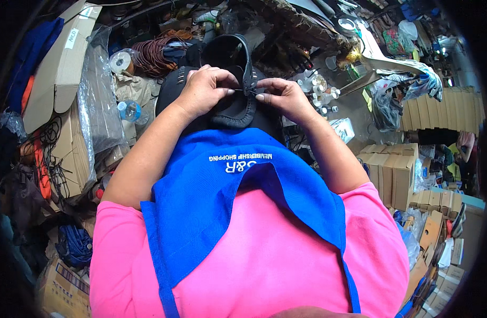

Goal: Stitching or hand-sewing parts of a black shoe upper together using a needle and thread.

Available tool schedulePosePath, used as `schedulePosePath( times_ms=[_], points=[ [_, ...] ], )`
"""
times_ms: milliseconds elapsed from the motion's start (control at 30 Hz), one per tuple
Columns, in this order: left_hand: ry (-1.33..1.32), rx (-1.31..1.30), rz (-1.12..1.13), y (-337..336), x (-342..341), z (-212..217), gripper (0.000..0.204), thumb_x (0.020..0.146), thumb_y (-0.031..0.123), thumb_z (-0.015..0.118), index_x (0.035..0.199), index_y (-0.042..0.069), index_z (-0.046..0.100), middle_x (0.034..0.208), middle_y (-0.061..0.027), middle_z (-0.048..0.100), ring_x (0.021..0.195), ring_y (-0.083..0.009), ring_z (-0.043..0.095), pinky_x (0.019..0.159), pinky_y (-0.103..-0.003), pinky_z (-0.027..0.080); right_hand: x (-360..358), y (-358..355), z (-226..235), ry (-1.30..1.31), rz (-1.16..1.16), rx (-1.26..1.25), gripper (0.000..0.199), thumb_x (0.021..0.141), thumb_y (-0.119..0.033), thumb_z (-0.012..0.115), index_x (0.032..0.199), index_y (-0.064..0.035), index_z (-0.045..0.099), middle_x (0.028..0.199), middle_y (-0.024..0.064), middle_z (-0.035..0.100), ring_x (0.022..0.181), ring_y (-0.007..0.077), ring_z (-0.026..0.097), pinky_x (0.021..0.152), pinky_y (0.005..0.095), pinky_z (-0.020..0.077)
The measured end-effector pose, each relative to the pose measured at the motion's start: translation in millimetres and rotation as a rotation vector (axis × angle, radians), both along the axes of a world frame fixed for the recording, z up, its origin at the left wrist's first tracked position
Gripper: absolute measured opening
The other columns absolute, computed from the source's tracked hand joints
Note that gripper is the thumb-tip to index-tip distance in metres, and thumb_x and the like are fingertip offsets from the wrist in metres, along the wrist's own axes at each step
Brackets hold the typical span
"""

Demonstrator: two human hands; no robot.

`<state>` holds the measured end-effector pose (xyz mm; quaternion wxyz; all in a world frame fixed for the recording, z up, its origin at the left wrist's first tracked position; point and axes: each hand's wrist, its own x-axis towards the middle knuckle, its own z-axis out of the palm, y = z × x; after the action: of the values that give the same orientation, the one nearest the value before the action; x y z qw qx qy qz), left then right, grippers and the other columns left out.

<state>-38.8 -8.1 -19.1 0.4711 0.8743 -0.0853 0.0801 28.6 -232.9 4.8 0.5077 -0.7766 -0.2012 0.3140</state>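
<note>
I am looking down over a pink shirt (264,254) and a blue cloth apron (222,196) at both hands, which are meeting over a black padded leather shoe upper (230,108) resting at the top edge of the apron, close against the body. My left hand (203,90) is lying on the left side of this black piece, its fingers curled and pinching at the narrow black strap with punched holes (247,63) that is running up the middle of it. My right hand (283,95) is coming in from the other side, thumb and forefinger pressing together on the same strap, just beside the left fingertips. Both hands are clenching on it; something thin seems to be passing between the fingertips, but I cannot tell what it is. Beyond the hands, a coil of brown cord (156,53) is lying on the cluttered bench, and a clear plastic bottle (129,111) is lying well to the left. Flattened brown cardboard boxes (68,58) are leaning at far left, and more cardboard boxes (392,169) are stacking up at right.
</note>
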Motion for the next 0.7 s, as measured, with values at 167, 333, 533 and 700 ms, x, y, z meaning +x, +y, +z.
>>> schedulePosePath(
  times_ms=[167,333,533,700],
  points=[
    [0.087,-0.060,0.006,-8.1,1.9,-0.8,0.026,0.070,0.009,0.071,0.096,0.007,0.065,0.087,-0.0117,0.063,0.085,-0.0267,0.056,0.077,-0.035,0.046,-2.4,7.1,2.7,-0.009,0.011,0.052,0.030,0.080,-0.007,0.071,0.109,-0.0015,0.063,0.093,0.0012,0.065,0.085,0.0064,0.057,0.079,0.0235,0.0476],
    [0.015,-0.068,0.046,-15.0,4.8,-7.8,0.023,0.069,0.016,0.074,0.090,0.012,0.066,0.080,-0.0130,0.061,0.080,-0.0291,0.059,0.075,-0.039,0.048,-2.4,11.0,2.7,0.016,-0.022,0.103,0.026,0.079,-0.007,0.071,0.104,-0.0017,0.063,0.090,0.0005,0.065,0.083,0.0061,0.057,0.078,0.0233,0.0475],
    [-0.076,-0.006,0.068,-13.9,-1.1,3.1,0.017,0.067,0.016,0.075,0.081,0.011,0.066,0.076,-0.0091,0.058,0.083,-0.0270,0.057,0.074,-0.038,0.046,3.2,17.9,3.4,-0.100,-0.020,-0.002,0.012,0.077,-0.009,0.073,0.085,-0.0023,0.066,0.085,-0.0001,0.063,0.075,0.0066,0.056,0.071,0.0218,0.0458],
    [0.010,0.038,0.059,3.4,-15.9,11.6,0.014,0.070,0.014,0.072,0.073,0.006,0.061,0.073,-0.0058,0.055,0.089,-0.0263,0.055,0.076,-0.038,0.042,5.3,-4.0,15.0,0.144,-0.104,0.142,0.015,0.080,-0.016,0.071,0.088,-0.0039,0.065,0.081,-0.0002,0.061,0.078,0.0073,0.054,0.070,0.0237,0.0441]
  ],
)
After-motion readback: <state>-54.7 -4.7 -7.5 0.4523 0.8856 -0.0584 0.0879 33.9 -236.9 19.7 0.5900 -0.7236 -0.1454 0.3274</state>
